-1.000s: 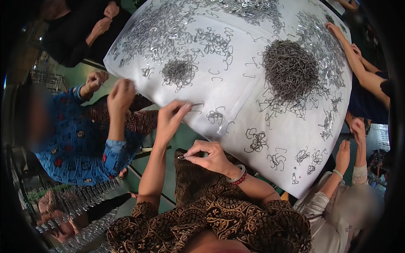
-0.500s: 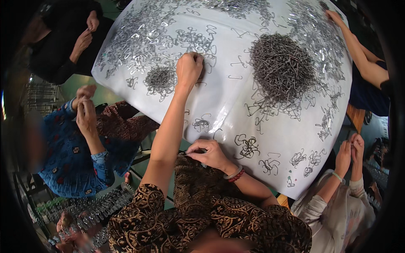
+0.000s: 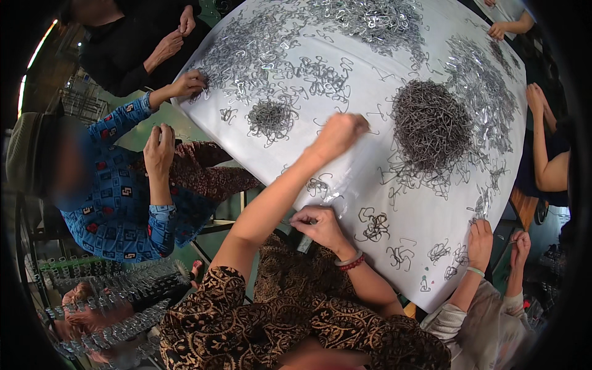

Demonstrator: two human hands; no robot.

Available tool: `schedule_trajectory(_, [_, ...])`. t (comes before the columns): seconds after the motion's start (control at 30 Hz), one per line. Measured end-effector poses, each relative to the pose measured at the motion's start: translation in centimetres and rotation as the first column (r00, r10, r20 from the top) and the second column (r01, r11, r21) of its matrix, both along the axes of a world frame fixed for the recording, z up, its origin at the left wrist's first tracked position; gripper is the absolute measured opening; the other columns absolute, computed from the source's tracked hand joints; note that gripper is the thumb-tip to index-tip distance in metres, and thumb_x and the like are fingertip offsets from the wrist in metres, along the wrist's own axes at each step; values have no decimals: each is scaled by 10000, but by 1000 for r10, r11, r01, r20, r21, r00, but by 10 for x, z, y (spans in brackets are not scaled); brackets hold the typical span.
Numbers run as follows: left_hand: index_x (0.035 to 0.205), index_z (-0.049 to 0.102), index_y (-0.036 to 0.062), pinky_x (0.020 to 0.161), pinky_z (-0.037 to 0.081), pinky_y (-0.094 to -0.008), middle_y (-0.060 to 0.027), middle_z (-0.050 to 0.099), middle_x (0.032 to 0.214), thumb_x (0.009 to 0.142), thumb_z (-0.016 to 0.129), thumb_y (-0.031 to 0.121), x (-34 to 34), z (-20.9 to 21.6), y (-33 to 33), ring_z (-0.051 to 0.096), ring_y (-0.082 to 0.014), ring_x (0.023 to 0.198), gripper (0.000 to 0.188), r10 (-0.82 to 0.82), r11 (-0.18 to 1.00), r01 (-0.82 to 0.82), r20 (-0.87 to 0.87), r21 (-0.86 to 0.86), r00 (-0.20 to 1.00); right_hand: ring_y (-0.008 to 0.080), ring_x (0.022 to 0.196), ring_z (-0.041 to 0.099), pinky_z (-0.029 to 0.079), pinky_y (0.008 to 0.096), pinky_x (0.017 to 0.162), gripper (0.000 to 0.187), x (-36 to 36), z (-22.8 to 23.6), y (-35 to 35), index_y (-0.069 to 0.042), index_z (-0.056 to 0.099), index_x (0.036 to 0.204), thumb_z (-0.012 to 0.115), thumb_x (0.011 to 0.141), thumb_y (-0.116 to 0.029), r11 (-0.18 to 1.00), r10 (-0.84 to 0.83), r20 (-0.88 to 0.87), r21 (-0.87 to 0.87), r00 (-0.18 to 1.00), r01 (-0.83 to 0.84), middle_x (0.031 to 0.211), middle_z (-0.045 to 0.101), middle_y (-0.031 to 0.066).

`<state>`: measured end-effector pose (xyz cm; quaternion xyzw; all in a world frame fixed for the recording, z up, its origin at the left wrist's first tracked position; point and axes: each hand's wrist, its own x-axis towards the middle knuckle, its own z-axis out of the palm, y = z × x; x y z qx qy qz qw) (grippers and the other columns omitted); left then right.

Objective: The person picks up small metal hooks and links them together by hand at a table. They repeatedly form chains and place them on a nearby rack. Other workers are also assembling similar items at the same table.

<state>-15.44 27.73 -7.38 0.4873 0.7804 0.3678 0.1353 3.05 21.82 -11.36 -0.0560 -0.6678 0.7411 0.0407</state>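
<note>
My left hand (image 3: 342, 132) is stretched out over the white table (image 3: 308, 142), its fingers curled closed and blurred. Whatever is in them cannot be made out. It hovers left of a dense dark heap of bent wire hooks (image 3: 431, 125). Close to my body, at the table's near edge, my right hand (image 3: 320, 227) pinches thumb and fingertips together; what they hold is too small to tell. Below that hand a narrow grey piece (image 3: 304, 244) shows against my lap. A small cluster of hooks (image 3: 374, 224) lies to the right of my right hand.
Shiny hooks (image 3: 246, 52) spread across the far left, with a small grey pile (image 3: 269, 118) nearer. More silvery hooks (image 3: 484, 92) lie far right. Co-workers sit around: a blue sleeve (image 3: 123, 120) at left, a co-worker's hand (image 3: 478, 246) at the right edge. Racks of metal parts (image 3: 111, 302) stand lower left.
My left hand has moved right, away from the scattered hooks. My right hand stays pinched near the edge. The view has shifted; co-workers at left and right have each reached to the table.
</note>
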Motion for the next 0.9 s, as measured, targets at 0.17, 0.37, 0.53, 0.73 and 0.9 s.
schedule_trajectory(0.17, [939,741,78,781,521,-420,-138,673,882,827,699,149,-82,-17,-8,626,-331,887,140,248,958,-284,-405,-31,880,108,759,656,525,247,714,97,1,3,1,-30,724,885,721,790,-8,999,33,36,-17,999,-32,829,708,52])
schedule_trajectory(0.37, [906,729,99,802,527,-415,-104,625,913,823,686,132,-111,-35,-7,592,-306,953,99,115,970,-211,-529,-125,841,97,709,642,499,234,635,111,1,3,0,-19,724,852,740,760,42,998,-20,-40,-68,999,17,810,704,47])
schedule_trajectory(0.53, [887,724,62,791,521,-402,-112,642,904,814,696,133,-93,-22,-53,612,-309,926,105,106,942,-240,-467,-236,878,94,742,648,510,234,681,96,2,0,0,-21,724,878,728,787,8,999,14,-4,-47,1000,-15,822,711,39])
schedule_trajectory(0.73, [882,706,-11,651,522,-317,-105,717,861,840,717,115,-72,0,-109,660,-204,680,134,328,933,-314,56,-175,943,47,700,604,480,209,636,77,1,-3,-2,-31,729,865,737,797,4,1000,-18,57,8,998,18,775,700,7])
schedule_trajectory(0.9, [961,660,-43,639,520,-239,-58,670,823,905,684,111,-27,13,-148,612,-106,700,165,220,928,-370,727,51,651,47,664,580,466,196,616,68,0,3,-9,-19,706,853,729,805,23,985,-120,90,-111,989,130,778,690,2])
